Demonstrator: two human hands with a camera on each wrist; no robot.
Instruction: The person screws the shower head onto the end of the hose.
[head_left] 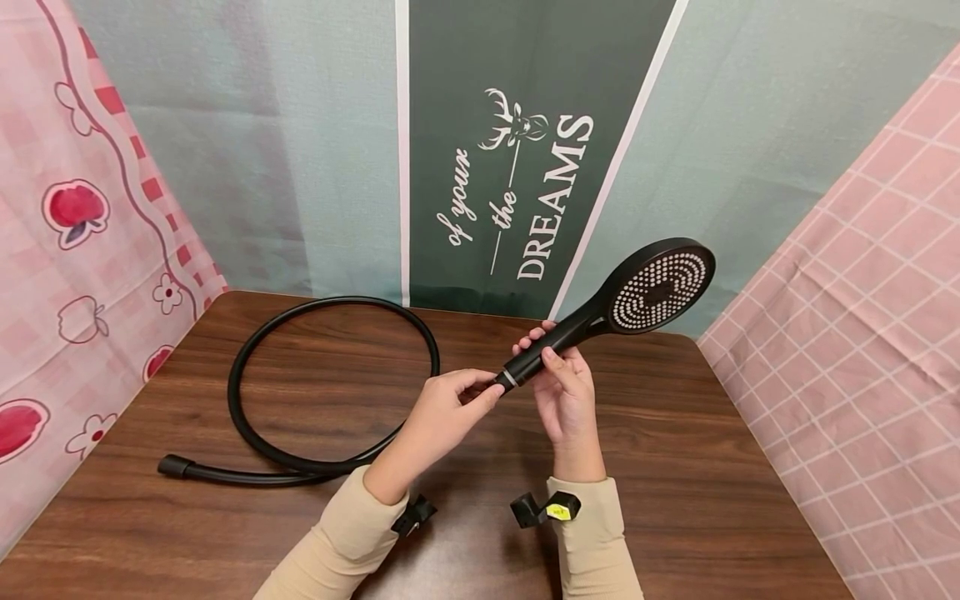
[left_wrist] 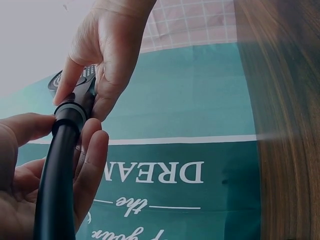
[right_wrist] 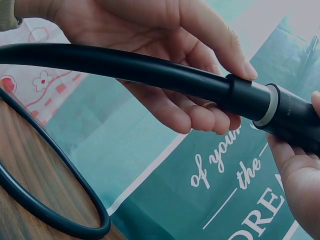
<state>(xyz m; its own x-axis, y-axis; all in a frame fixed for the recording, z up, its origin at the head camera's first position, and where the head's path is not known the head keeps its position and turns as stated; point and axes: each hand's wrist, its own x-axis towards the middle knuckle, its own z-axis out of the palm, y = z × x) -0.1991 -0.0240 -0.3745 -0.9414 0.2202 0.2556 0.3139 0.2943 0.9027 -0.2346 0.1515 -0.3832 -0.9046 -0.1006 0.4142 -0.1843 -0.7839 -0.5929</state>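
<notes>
A black hand shower (head_left: 660,292) is held up above the table, tilted, its round face of pale nozzles to the upper right. My right hand (head_left: 567,404) grips its handle, thumb on the near side. With thumb and fingers, my left hand (head_left: 438,421) pinches the collar (right_wrist: 240,94) at one end of a black shower hose (head_left: 235,387). That end meets the bottom of the handle, where a pale ring (right_wrist: 272,105) shows in the right wrist view. How firmly the two are joined, I cannot tell. In the left wrist view the hose runs back past my left palm.
The hose loops across the left of the brown wooden table (head_left: 675,500), its other end fitting (head_left: 174,466) lying near the left edge. A grey-green cloth with lettering (head_left: 555,200) hangs behind. Pink patterned cloths stand at the left (head_left: 112,275) and right (head_left: 862,333).
</notes>
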